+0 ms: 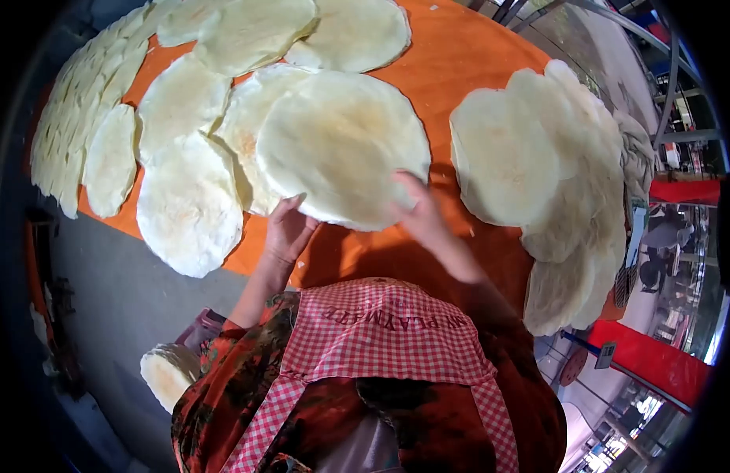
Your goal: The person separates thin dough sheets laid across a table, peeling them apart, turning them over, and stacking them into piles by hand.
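Observation:
A large, round, pale flatbread (pixel 345 146) is in front of me, its near edge raised over the table. My left hand (pixel 290 227) is closed on its near left edge, thumb on top. My right hand (pixel 419 206) is at the near right edge, blurred by motion, with its fingers apart over the bread's surface. Whether it touches the bread I cannot tell. Beneath and to the left, another flatbread (pixel 247 142) with a browned patch is partly covered.
An orange cloth (pixel 452 47) covers the table. Overlapping flatbreads (pixel 503 158) lie at the right, more flatbreads (pixel 188 201) at the left, and dense rows (pixel 93 94) at the far left. A stack of flatbreads (pixel 168 374) is low beside me. Metal bars (pixel 668 71) stand beyond the right edge.

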Motion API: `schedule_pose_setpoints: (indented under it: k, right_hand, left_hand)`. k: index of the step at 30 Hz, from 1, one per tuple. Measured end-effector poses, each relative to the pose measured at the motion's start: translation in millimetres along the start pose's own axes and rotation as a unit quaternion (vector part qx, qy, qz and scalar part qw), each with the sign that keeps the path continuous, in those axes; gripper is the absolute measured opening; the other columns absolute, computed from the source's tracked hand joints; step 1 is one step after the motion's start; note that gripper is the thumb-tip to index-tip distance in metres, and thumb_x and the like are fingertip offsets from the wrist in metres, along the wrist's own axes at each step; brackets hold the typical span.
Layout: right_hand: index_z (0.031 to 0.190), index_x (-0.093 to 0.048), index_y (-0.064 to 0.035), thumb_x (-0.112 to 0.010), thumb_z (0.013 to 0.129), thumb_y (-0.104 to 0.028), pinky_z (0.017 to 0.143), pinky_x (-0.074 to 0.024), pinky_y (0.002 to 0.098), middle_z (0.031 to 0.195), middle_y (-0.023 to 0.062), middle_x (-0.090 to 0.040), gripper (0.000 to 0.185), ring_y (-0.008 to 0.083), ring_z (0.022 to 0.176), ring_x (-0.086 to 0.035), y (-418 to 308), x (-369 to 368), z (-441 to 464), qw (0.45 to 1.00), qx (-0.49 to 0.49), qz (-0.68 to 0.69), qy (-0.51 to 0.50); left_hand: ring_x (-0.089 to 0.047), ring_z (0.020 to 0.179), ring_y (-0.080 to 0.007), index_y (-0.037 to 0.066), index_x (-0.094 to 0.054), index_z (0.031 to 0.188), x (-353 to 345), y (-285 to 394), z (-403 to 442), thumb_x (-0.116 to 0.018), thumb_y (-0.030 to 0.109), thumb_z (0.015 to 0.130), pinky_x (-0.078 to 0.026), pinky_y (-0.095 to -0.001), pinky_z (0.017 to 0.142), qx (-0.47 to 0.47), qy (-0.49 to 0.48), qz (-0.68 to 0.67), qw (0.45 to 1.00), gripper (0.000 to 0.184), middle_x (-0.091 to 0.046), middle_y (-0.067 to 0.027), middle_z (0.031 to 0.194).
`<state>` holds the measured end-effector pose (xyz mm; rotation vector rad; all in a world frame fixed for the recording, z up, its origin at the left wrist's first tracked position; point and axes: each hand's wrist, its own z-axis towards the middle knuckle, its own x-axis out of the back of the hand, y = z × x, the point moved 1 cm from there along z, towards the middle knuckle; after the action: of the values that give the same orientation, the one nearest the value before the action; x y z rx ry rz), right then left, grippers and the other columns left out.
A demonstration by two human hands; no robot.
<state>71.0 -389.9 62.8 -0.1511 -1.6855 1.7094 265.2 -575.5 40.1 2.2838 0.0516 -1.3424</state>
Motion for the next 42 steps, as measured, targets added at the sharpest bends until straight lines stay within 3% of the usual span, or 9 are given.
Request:
schedule_pose_setpoints:
  k: [6, 17, 27, 29, 30, 33, 35, 38, 42]
  right_hand:
    - [0.122, -0.051, -0.0029, -0.073, 0.077, -0.037, 0.099, -0.0415, 0.0425, 0.131, 0.0182, -0.05, 0.061, 0.0353, 0.121, -0.048, -64.2, -65.3, 49.9, 0.977, 0.066, -0.155, -0.132]
    - [0.128, -0.049, -0.0022, -0.067, 0.084, -0.023, 0.089, -0.0452, 0.0326, 0.124, 0.0089, -0.055, 0.052, 0.0183, 0.11, -0.053, -28.8, -59.4, 59.2, 0.965, -0.105, 0.073, -0.228]
    - [0.092, -0.056, -0.0041, -0.06, 0.082, -0.016, 0.06, -0.0503, 0.0446, 0.078, 0.0176, -0.063, 0.016, 0.0367, 0.07, -0.063, -56.4, -76.8, 48.5, 0.961, 0.053, -0.253, -0.096]
    - [0.081, -0.059, -0.0064, -0.056, 0.081, -0.012, 0.065, -0.0503, 0.0461, 0.079, 0.0199, -0.063, 0.006, 0.0382, 0.071, -0.063, -48.5, -72.9, 58.5, 0.96, 0.01, -0.232, -0.153]
    - [0.072, -0.059, -0.0057, -0.055, 0.08, -0.012, 0.067, -0.0483, 0.0476, 0.078, 0.0215, -0.063, 0.01, 0.039, 0.072, -0.062, -24.3, -76.2, 72.4, 0.975, 0.036, -0.21, -0.055]
    - [0.067, -0.056, -0.0015, -0.054, 0.077, -0.009, 0.059, -0.0429, 0.0428, 0.069, 0.02, -0.061, 0.012, 0.0277, 0.064, -0.059, -23.8, 5.7, 164.8, 0.974, -0.018, -0.218, -0.067]
    - [0.067, -0.058, -0.003, -0.054, 0.075, -0.007, 0.054, -0.0428, 0.0371, 0.063, 0.0065, -0.059, 0.01, 0.0152, 0.059, -0.054, -31.8, 103.1, 228.0, 0.973, 0.01, -0.229, -0.035]
    - [0.092, -0.065, -0.0004, -0.062, 0.082, -0.014, 0.061, -0.0516, 0.0355, 0.076, 0.0062, -0.065, 0.017, 0.0164, 0.063, -0.062, -42.9, 234.5, 261.1, 0.974, -0.157, 0.101, 0.129]
    - [0.112, -0.062, 0.0014, -0.063, 0.085, -0.014, 0.076, -0.0521, 0.035, 0.097, 0.0088, -0.067, 0.03, 0.0191, 0.084, -0.065, 38.6, 382.0, 243.3, 0.943, -0.074, 0.203, 0.251]
  left_hand:
    - [-0.052, 0.114, -0.0217, 0.011, -0.042, 0.131, -22.1, 6.3, -3.0, -0.066, 0.02, 0.087, -0.049, -0.0382, 0.09, -0.026, -0.063, 0.027, 0.997, 0.051, -0.052, -0.0062, 0.123]
    - [-0.056, 0.109, -0.0243, 0.009, -0.039, 0.133, -26.5, 6.2, -0.2, -0.059, 0.007, 0.086, -0.05, -0.0443, 0.089, -0.045, 0.017, 0.102, 0.994, 0.052, -0.053, -0.0089, 0.122]
    - [-0.063, 0.088, -0.0192, 0.0, -0.048, 0.12, -12.9, -9.5, 11.4, -0.061, 0.004, 0.084, -0.055, -0.0318, 0.07, -0.118, 0.151, 0.25, 0.949, 0.039, -0.062, -0.0093, 0.101]
    - [-0.058, 0.069, -0.0123, 0.001, -0.054, 0.109, -1.3, -18.3, 13.1, -0.061, 0.008, 0.085, -0.046, -0.0248, 0.053, -0.129, 0.183, 0.24, 0.945, 0.026, -0.062, -0.0041, 0.087]
    - [-0.06, 0.072, -0.0139, 0.002, -0.052, 0.11, 13.8, -16.3, 13.9, -0.062, 0.007, 0.083, -0.048, -0.0262, 0.052, -0.096, 0.178, 0.265, 0.943, 0.03, -0.061, -0.0067, 0.09]
    - [-0.061, 0.077, -0.0175, 0.003, -0.049, 0.115, 48.3, -19.3, 19.3, -0.062, 0.001, 0.08, -0.05, -0.0284, 0.056, -0.112, 0.223, 0.25, 0.935, 0.037, -0.06, -0.0081, 0.096]
    - [-0.061, 0.084, -0.0199, 0.003, -0.049, 0.116, 61.2, -18.1, 22.2, -0.061, -0.001, 0.078, -0.053, -0.0311, 0.065, -0.136, 0.244, 0.225, 0.933, 0.04, -0.06, -0.0078, 0.101]
    - [-0.06, 0.095, -0.0226, 0.004, -0.047, 0.121, 80.9, -17.2, 19.9, -0.059, -0.003, 0.077, -0.053, -0.0338, 0.077, -0.132, 0.271, 0.208, 0.931, 0.046, -0.058, -0.009, 0.11]
    - [-0.059, 0.1, -0.0243, 0.007, -0.045, 0.129, 60.6, -18.3, 9.1, -0.055, -0.004, 0.078, -0.052, -0.0365, 0.083, -0.119, 0.272, 0.174, 0.939, 0.053, -0.057, -0.0093, 0.116]
